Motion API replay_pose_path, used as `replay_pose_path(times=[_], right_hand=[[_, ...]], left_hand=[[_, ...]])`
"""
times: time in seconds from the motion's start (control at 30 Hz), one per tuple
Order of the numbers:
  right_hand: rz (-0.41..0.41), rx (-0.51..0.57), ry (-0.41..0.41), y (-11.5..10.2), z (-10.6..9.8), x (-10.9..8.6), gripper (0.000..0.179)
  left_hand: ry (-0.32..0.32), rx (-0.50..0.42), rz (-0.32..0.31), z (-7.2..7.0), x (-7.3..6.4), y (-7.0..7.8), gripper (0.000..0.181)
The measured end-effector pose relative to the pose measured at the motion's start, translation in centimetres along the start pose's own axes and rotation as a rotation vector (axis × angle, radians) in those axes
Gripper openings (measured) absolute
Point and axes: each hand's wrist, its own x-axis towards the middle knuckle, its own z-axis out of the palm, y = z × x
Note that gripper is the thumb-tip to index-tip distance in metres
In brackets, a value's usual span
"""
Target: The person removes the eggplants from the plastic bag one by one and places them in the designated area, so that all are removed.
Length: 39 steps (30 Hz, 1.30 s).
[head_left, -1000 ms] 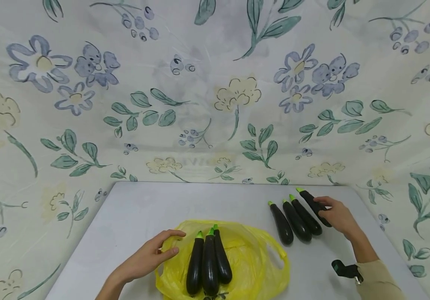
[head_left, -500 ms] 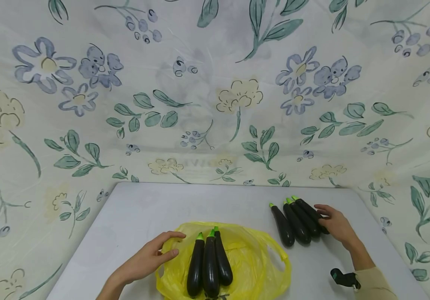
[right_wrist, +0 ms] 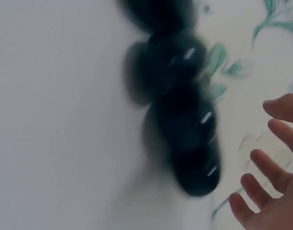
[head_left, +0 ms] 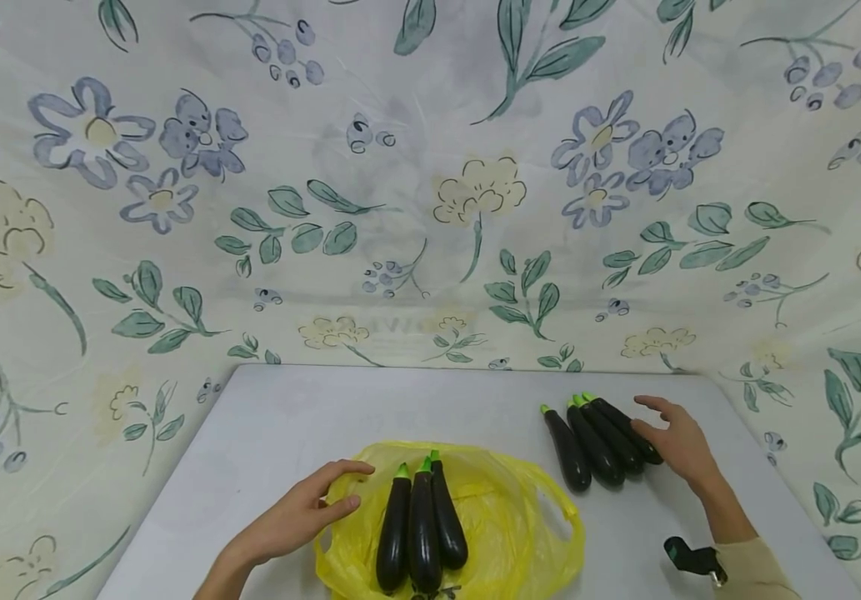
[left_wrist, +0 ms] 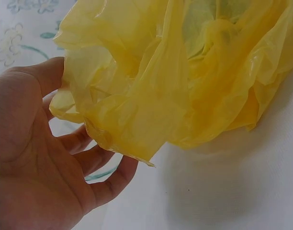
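Observation:
A yellow plastic bag (head_left: pixel 505 533) lies spread on the table, with three dark eggplants (head_left: pixel 424 533) on it, green stem ends pointing away. My left hand (head_left: pixel 295 517) is at the bag's left edge, thumb and fingers apart; the left wrist view has the thin bag edge between them, loosely touched at most. Several more eggplants (head_left: pixel 598 446) lie side by side at the right. Just right of the outermost eggplant (head_left: pixel 628 427), my right hand (head_left: pixel 681 442) has its fingers spread and holds nothing. In the right wrist view these eggplants (right_wrist: pixel 185 115) are blurred, apart from the fingers.
The white table (head_left: pixel 287 408) ends at the back against a flower-patterned cloth (head_left: pixel 400 208). A small black device (head_left: pixel 688 556) sits by the right sleeve (head_left: pixel 753 571). The bag's right handle loop (head_left: pixel 568 521) lies open on the table.
My right hand has slid the outermost eggplant left and nearer, up against the row, and has let go of it, drawing slightly away. My left hand has hardly moved.

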Motion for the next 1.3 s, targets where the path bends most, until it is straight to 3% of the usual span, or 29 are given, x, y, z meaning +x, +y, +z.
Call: replay_pose_path(times=[0.13, 0.27, 0.4, 0.57, 0.7, 0.83, 1.07, 1.3], right_hand=[[-0.04, 0.047, 0.036, -3.6, 0.6, -0.7, 0.053], [-0.124, 0.127, -0.004, -8.0, 2.3, -1.8, 0.047], [-0.225, 0.209, -0.154, -12.1, 4.8, -3.5, 0.039], [-0.29, 0.24, -0.44, -15.6, 8.5, -5.9, 0.033], [-0.266, 0.197, -0.63, -16.3, 12.0, -6.8, 0.032], [-0.209, 0.107, -0.717, -15.5, 15.2, -7.3, 0.035], [-0.164, 0.045, -0.699, -15.3, 17.2, -8.1, 0.04], [-0.13, 0.034, -0.676, -15.4, 17.4, -8.3, 0.042]], left_hand=[[0.0, 0.006, 0.007, 0.1, 0.1, 0.1, 0.038], [0.0, 0.015, 0.012, 0.1, 0.2, 0.2, 0.038], [0.007, 0.021, 0.01, 0.1, 0.2, 0.4, 0.038], [0.004, 0.02, 0.016, 0.0, 0.2, 0.3, 0.038], [-0.001, 0.014, 0.02, 0.0, 0.2, 0.1, 0.038], [-0.012, 0.001, 0.011, 0.1, 0.2, -0.1, 0.038], [-0.004, -0.004, 0.009, 0.2, 0.1, -0.2, 0.038], [0.003, -0.002, 0.004, 0.3, 0.1, -0.2, 0.038]])
